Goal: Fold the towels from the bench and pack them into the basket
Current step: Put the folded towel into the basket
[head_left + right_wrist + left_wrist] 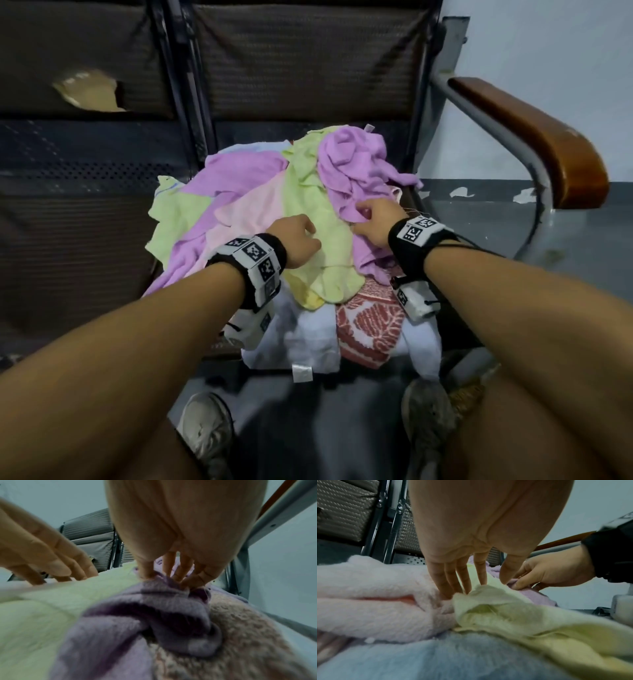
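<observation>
From the head view, a pile of towels (284,205) is lying on the bench (85,212) at frame centre, with purple, green, pink, white and red-patterned pieces mixed together. The left hand (296,236) is resting on the green towel (318,219) just below centre, fingers fairly straight. The right hand (375,222), just right of it, is pinching a fold of the purple towel (356,164). A wooden armrest (534,137) is curving down the right side. No basket is showing.

In the left wrist view, the left hand (471,534) is reaching down with straight fingers (440,580) pressing where the pink towel (376,601) is meeting the green towel (505,615); the right hand (547,573) is gripping purple cloth at centre right.

In the right wrist view, the right hand (180,534) is bunching the purple towel (145,615) between thumb and fingers at centre; the left hand (42,550) is lying spread at the left on the green towel (51,608).
</observation>
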`<action>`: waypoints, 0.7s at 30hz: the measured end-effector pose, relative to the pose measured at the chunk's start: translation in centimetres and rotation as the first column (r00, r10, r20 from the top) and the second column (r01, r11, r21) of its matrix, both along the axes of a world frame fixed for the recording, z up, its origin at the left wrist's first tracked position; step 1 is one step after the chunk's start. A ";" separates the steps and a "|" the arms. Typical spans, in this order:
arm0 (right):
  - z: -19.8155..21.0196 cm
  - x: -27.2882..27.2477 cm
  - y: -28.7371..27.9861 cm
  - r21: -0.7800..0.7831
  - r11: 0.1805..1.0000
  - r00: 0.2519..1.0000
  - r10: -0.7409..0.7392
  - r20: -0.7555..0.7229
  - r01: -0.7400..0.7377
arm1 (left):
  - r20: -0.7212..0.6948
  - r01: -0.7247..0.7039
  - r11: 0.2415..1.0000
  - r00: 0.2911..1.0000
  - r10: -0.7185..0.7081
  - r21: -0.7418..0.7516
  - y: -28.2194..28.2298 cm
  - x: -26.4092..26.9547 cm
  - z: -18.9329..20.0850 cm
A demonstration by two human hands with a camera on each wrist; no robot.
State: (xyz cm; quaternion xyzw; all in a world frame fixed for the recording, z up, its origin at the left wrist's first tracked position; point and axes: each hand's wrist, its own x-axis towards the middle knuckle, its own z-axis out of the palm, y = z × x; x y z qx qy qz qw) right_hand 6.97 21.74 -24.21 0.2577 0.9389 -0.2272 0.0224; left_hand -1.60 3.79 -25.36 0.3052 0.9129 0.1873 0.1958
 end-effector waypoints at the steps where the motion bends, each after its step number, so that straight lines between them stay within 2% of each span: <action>1: 0.0 -0.4 0.0 0.042 0.999 1.000 -0.003 -0.010 0.003 | 0.004 -0.007 1.000 1.000 0.007 0.013 0.0 -0.3 0.0; 4: 0.9 -1.2 -0.5 0.020 1.000 0.990 0.005 -0.139 -0.002 | -0.005 -0.048 0.994 0.999 0.049 0.094 -0.7 -0.9 0.2; 7: 2.2 -0.7 -3.0 -0.179 0.967 0.958 0.129 -0.257 -0.179 | 0.005 -0.108 0.959 0.994 0.111 0.262 -1.1 -0.6 1.2; 8: 2.6 -0.1 -4.2 -0.217 0.940 0.938 0.196 -0.286 -0.262 | 0.083 -0.156 0.919 0.987 0.135 0.362 -0.9 -0.5 1.6; 9: 2.9 0.6 -5.1 -0.238 0.911 0.916 0.258 -0.307 -0.336 | 0.273 -0.263 0.843 0.951 0.145 0.469 -0.7 -0.1 2.3; 10: 3.1 1.2 -5.7 -0.239 0.886 0.891 0.311 -0.330 -0.397 | 0.498 -0.407 0.750 0.859 0.120 0.521 -0.5 0.3 3.2; 11: 3.2 1.7 -6.2 -0.231 0.865 0.867 0.353 -0.351 -0.445 | 0.670 -0.531 0.675 0.739 0.073 0.512 -0.4 0.7 3.9; 12: 3.4 2.2 -6.6 -0.227 0.848 0.851 0.387 -0.356 -0.480 | 0.749 -0.586 0.639 0.662 0.023 0.498 -0.4 0.9 4.2; 13: 3.6 2.5 -6.8 -0.237 0.831 0.844 0.414 -0.342 -0.504 | 0.738 -0.566 0.651 0.675 0.013 0.506 -0.3 1.2 4.4; 15: 4.1 2.9 -6.8 -0.335 0.791 0.852 0.419 -0.314 -0.512 | 0.573 -0.441 0.710 0.817 0.064 0.550 -0.4 1.8 4.3; 16: 4.4 3.0 -6.7 -0.460 0.758 0.883 0.348 -0.315 -0.463 | 0.476 -0.395 0.722 0.873 0.103 0.568 -0.5 1.9 4.1; 17: 4.7 2.9 -6.4 -0.584 0.717 0.919 0.226 -0.322 -0.381 | 0.412 -0.381 0.720 0.900 0.144 0.580 -0.7 1.8 4.2; 18: 5.0 2.7 -5.9 -0.621 0.725 0.937 0.095 -0.336 -0.296 | 0.383 -0.396 0.700 0.905 0.188 0.594 -1.0 1.6 4.3; 19: 5.1 2.3 -5.1 -0.542 0.808 0.918 -0.003 -0.397 -0.232 | 0.381 -0.418 0.674 0.900 0.213 0.610 -1.5 1.3 4.5; 20: 5.2 2.0 -4.3 -0.383 0.906 0.882 -0.025 -0.470 -0.178 | 0.397 -0.433 0.652 0.893 0.214 0.623 -1.9 1.1 4.7; 21: 5.3 1.7 -3.6 -0.236 0.960 0.856 0.007 -0.516 -0.150 | 0.394 -0.417 0.655 0.899 0.193 0.630 -2.5 0.9 4.9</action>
